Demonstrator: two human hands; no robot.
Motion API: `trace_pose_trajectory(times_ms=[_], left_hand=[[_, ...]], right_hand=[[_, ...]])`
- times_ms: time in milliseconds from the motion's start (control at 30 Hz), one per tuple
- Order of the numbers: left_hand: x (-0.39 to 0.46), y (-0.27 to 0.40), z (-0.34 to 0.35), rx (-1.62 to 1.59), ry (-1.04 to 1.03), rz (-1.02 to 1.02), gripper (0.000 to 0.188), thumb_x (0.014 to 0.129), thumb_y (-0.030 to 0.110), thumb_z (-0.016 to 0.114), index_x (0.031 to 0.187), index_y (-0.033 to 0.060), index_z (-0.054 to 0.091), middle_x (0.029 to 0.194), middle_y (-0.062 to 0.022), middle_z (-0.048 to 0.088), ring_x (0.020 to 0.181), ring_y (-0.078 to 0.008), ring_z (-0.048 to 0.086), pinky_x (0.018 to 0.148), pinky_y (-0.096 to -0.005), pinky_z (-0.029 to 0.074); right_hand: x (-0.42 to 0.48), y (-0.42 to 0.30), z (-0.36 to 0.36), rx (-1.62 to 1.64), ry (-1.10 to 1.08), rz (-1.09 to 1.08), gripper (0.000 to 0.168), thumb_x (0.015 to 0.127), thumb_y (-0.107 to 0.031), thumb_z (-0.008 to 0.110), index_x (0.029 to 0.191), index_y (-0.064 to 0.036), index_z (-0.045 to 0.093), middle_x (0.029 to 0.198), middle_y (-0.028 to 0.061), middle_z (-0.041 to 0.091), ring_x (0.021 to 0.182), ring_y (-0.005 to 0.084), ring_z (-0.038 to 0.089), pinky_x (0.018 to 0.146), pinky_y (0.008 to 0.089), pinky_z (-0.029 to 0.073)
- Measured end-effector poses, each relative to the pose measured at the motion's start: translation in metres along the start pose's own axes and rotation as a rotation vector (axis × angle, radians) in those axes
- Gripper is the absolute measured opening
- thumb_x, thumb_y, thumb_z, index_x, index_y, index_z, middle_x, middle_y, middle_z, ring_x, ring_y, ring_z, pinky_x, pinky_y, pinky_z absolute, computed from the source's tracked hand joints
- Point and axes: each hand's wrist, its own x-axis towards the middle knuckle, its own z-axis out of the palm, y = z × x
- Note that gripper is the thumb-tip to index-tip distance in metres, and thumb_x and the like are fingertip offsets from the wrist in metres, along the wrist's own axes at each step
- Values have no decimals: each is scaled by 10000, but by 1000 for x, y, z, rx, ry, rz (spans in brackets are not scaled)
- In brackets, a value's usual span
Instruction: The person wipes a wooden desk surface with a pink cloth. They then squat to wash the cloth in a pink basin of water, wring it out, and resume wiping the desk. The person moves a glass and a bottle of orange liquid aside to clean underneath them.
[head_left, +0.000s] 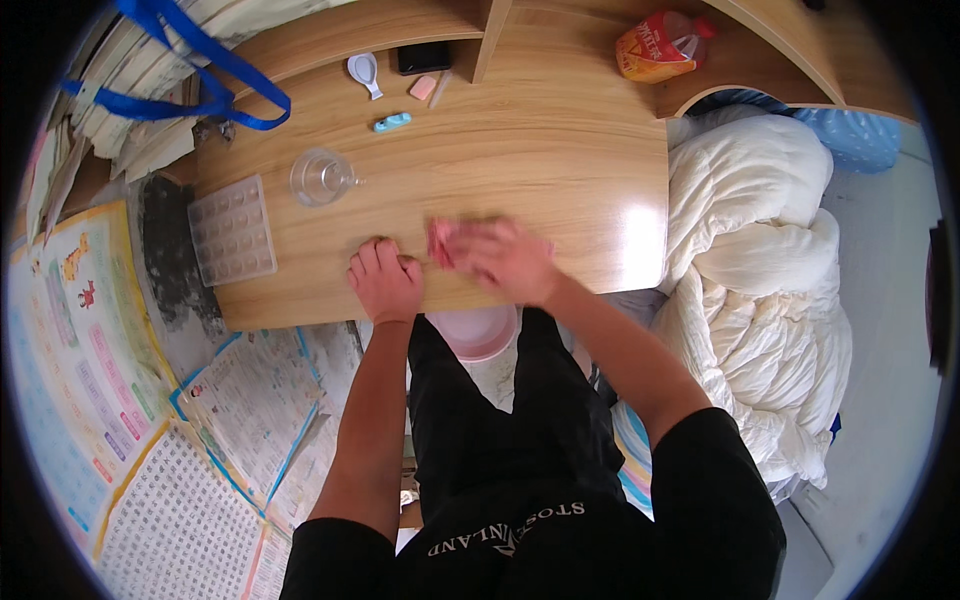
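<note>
My right hand (504, 259) presses a red-pink cloth (442, 241) flat against the wooden desk (540, 165); hand and cloth are blurred. Beside it, nearer the desk's front edge, my left hand (385, 279) rests on the wood with its fingers curled and nothing visible in it. Whether the left fingers are fully closed is plain only from above. Further left stand a clear plastic or glass cup (321, 178) and a translucent tray with round hollows (234, 231).
Near the back lie a white spoon rest (364, 71), a pink block (423, 88), a light blue small tool (392, 122) and a black flat object (423, 57). A red-labelled bottle (660, 49) is at back right. Below the desk is a pink basin (476, 334); a white quilt (757, 292) lies right.
</note>
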Motion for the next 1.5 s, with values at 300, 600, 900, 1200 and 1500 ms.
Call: trace_pose_trajectory(times_ms=[300, 600, 900, 1200, 1500], left_hand=[[-1, -1, -3, 13, 14, 0, 240, 889, 232, 682, 1096, 127, 621, 1222, -101, 648, 1136, -374, 601, 970, -525, 465], [3, 3, 1, -39, 27, 0, 222, 872, 202, 700, 1067, 129, 624, 1194, -105, 647, 1111, -372, 601, 960, -526, 460], [-10, -28, -14, -701, 22, -126, 171, 848, 8, 711, 996, 66, 648, 1098, -140, 646, 1059, -376, 619, 926, -498, 517], [-77, -38, -61, -557, 38, -95, 160, 917, -9, 713, 1052, 66, 670, 1151, -135, 673, 1109, -370, 620, 996, -482, 495], [-112, -75, -36, -703, 150, -647, 172, 1038, 10, 634, 1199, 42, 685, 1207, -101, 702, 1071, -235, 642, 929, -350, 518]], right_hand=[[7, 103, -71, -14, 410, 279, 447, 902, 45, 706, 1341, -40, 706, 1336, 228, 721, 1297, 472, 658, 1113, 539, 541], [103, 136, -63, -109, 362, 311, 323, 1003, -75, 712, 1323, -97, 747, 1417, 171, 738, 1350, 406, 666, 1123, 484, 562], [-11, -9, -17, 226, -77, -48, 382, 850, -42, 764, 1197, -201, 781, 1490, 3, 737, 1470, 301, 635, 1158, 475, 556], [92, 100, -52, -96, 363, 263, 615, 942, -11, 698, 1545, -118, 644, 1603, 192, 631, 1539, 433, 545, 1268, 494, 478], [33, -115, 99, 96, -22, 106, 659, 896, -118, 747, 1535, -265, 677, 1662, -19, 608, 1580, 229, 530, 1276, 407, 493]])
